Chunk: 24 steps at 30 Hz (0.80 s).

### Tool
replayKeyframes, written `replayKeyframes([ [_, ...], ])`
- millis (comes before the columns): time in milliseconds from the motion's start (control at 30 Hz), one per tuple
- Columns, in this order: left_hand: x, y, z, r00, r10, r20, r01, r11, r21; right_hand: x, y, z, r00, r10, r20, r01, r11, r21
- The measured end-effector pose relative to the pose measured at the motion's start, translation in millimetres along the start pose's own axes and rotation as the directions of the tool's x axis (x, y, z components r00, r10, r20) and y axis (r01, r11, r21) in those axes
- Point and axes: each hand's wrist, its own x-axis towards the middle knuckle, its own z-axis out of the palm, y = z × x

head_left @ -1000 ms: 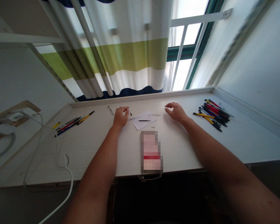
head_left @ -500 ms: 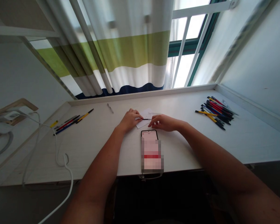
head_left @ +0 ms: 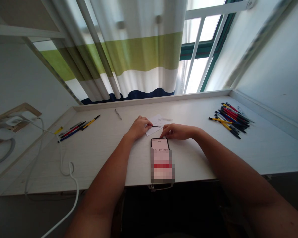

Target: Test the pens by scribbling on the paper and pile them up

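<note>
A small white paper (head_left: pixel 152 130) lies on the white desk (head_left: pixel 101 158) between my hands. My left hand (head_left: pixel 139 127) is closed on a thin dark rod (head_left: pixel 156 126), which points right over the paper. Just right of the paper is my right hand (head_left: pixel 172 131), its fingers bent down and the fingertips near the top edge of the phone; whether it holds something small is hidden. The phone (head_left: pixel 161 158) lies face up in front of both hands, its screen lit and partly blurred.
Several pens (head_left: pixel 232 117) are heaped at the right, and several more (head_left: pixel 76 129) lie at the left. A lone pen (head_left: pixel 118 114) rests near the back edge. White cables (head_left: pixel 71 175) hang over the left side. Behind is a curtain (head_left: pixel 144 53).
My right hand has shifted slightly, its fingers drawn away from the rod's tip and lower toward the phone. Digits now show on the phone screen. My left hand keeps its hold.
</note>
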Motion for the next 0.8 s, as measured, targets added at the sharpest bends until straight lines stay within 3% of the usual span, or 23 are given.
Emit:
replayKeyframes([
  [200, 2, -2, 2.0, 0.999, 0.039, -0.013, -0.039, 0.999, -0.028, -3, 5, -7, 0.984, 0.148, -0.100, -0.153, 0.987, -0.046],
  [333, 1, 1, 1.6, 0.998, -0.021, -0.051, 0.016, 0.996, -0.082, 0, 10, -6, 0.945, 0.183, -0.272, -0.209, 0.975, -0.069],
  [433, -1, 6, 0.0, 0.997, -0.057, -0.052, 0.050, 0.992, -0.119, 3, 11, -4, 0.879, 0.155, -0.450, -0.200, 0.978, -0.054],
  [533, -2, 10, -1.2, 0.998, -0.048, -0.040, 0.042, 0.989, -0.141, 6, 11, -2, 0.836, 0.106, -0.539, -0.155, 0.987, -0.046],
  [800, -2, 14, -1.7, 0.999, -0.034, -0.010, 0.032, 0.986, -0.163, 12, 15, 3, 0.825, 0.031, -0.564, -0.075, 0.996, -0.055],
])
